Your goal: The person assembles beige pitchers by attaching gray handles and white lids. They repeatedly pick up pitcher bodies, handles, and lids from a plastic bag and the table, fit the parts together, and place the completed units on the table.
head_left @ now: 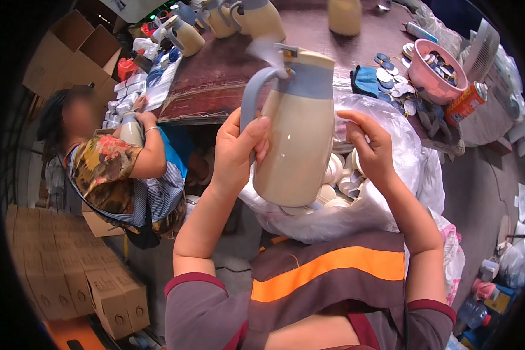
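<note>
A cream thermos jug (294,146) with a blue-grey collar and handle hangs tilted in front of me. My left hand (242,149) is wrapped round its handle. At the jug's top a pale lid (268,53), blurred, stands up beside a metal hinge piece. On the jug's other side is my right hand (367,143), index finger stretched toward the wall and thumb apart from it; whether the fingertip touches is unclear. Beneath the jug, a clear plastic bag (391,125) holds several cream round lids (350,182).
Several similar jugs (219,22) stand on the dark red table (216,76). On its right are a pink basin (434,73), blue and white discs (391,81), a blue cloth (364,80) and an orange spray can (466,104). A co-worker (114,146) handles another jug, near cardboard boxes (58,256).
</note>
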`<state>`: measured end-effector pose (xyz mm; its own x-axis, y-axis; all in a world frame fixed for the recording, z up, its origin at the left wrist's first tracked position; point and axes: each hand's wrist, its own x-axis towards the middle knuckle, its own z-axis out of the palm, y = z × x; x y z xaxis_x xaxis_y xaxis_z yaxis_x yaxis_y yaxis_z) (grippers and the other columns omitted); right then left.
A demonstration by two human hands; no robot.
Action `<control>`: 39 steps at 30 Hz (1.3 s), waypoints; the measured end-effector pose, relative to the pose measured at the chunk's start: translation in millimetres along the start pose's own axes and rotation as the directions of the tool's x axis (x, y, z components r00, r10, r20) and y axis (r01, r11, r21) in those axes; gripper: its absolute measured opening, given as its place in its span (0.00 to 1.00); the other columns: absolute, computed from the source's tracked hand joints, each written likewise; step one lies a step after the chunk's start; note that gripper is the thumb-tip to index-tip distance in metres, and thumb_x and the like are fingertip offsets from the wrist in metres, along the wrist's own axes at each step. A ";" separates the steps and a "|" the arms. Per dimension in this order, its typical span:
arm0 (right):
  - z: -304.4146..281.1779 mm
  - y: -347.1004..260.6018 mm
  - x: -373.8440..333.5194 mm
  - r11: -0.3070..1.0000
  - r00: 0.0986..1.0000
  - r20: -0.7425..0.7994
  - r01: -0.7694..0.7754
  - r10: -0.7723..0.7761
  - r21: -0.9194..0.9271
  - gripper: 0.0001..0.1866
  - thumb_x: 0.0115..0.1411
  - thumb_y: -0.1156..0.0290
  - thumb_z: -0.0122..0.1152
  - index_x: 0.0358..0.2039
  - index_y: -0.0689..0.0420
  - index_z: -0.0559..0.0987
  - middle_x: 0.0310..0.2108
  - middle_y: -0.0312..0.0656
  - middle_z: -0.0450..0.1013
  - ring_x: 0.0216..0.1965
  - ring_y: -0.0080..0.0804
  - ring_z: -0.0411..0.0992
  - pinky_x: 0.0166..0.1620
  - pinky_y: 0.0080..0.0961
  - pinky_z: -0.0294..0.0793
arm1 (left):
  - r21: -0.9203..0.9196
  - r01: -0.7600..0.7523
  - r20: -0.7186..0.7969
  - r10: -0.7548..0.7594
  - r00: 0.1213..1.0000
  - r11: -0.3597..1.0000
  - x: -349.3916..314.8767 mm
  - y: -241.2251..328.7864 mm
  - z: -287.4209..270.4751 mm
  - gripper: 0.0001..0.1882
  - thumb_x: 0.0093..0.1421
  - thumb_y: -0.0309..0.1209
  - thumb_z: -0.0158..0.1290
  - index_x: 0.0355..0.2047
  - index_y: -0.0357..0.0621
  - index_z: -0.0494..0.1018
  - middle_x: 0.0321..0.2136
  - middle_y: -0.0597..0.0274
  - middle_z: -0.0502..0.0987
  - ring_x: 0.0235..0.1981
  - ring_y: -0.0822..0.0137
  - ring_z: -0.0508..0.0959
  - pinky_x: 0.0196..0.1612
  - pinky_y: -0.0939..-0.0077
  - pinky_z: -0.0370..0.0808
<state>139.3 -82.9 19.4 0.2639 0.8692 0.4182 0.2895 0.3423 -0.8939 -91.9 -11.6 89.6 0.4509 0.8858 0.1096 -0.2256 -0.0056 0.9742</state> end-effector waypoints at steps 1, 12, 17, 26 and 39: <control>3.4 -2.4 0.6 0.991 0.996 0.015 -0.093 0.091 0.092 0.14 0.61 0.77 0.52 0.46 0.56 0.78 0.24 0.34 0.71 0.28 0.20 0.68 0.34 0.18 0.67 | 0.017 -0.047 -0.022 0.047 0.999 0.999 0.8 3.3 -0.6 0.09 0.64 0.35 0.51 0.30 0.43 0.66 0.15 0.69 0.63 0.14 0.77 0.63 0.19 0.83 0.61; 0.2 32.7 -13.8 0.973 0.956 0.182 -0.225 0.229 -0.040 0.10 0.60 0.75 0.55 0.42 0.60 0.79 0.34 0.35 0.76 0.33 0.19 0.71 0.38 0.17 0.69 | 0.400 -0.253 -0.162 0.339 0.927 0.881 104.7 -36.7 -129.0 0.12 0.63 0.32 0.53 0.44 0.42 0.69 0.37 0.67 0.74 0.36 0.77 0.72 0.42 0.81 0.67; -23.8 62.1 -0.7 0.964 0.954 0.143 -0.254 0.263 -0.083 0.11 0.61 0.73 0.55 0.43 0.61 0.79 0.34 0.37 0.76 0.35 0.21 0.72 0.39 0.19 0.70 | 0.637 -0.195 -0.265 0.450 0.853 0.746 157.1 -76.5 -202.5 0.15 0.62 0.36 0.54 0.44 0.39 0.72 0.37 0.63 0.75 0.39 0.71 0.72 0.45 0.75 0.68; -121.8 103.7 214.1 0.573 0.971 -0.235 -0.173 -0.035 -0.801 0.27 0.58 0.52 0.55 0.55 0.52 0.70 0.36 0.55 0.77 0.38 0.51 0.76 0.43 0.42 0.73 | 0.844 0.268 -0.466 0.386 0.797 0.465 174.4 -126.6 -315.6 0.20 0.59 0.34 0.55 0.48 0.34 0.72 0.44 0.49 0.77 0.46 0.59 0.76 0.50 0.70 0.71; -109.8 90.4 201.9 0.901 0.896 -0.206 0.331 -0.393 -0.280 0.09 0.63 0.71 0.59 0.41 0.61 0.78 0.32 0.36 0.77 0.34 0.20 0.74 0.39 0.15 0.71 | 0.807 -0.212 0.010 0.346 0.938 0.551 134.2 -72.3 -74.9 0.22 0.59 0.30 0.55 0.53 0.37 0.69 0.48 0.51 0.73 0.51 0.60 0.73 0.55 0.70 0.67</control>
<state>319.7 84.4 40.7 0.3117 0.5708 0.7596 0.6062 0.4961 -0.6216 -79.8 142.5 19.1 0.3538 0.8243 0.4420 0.4771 -0.5655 0.6728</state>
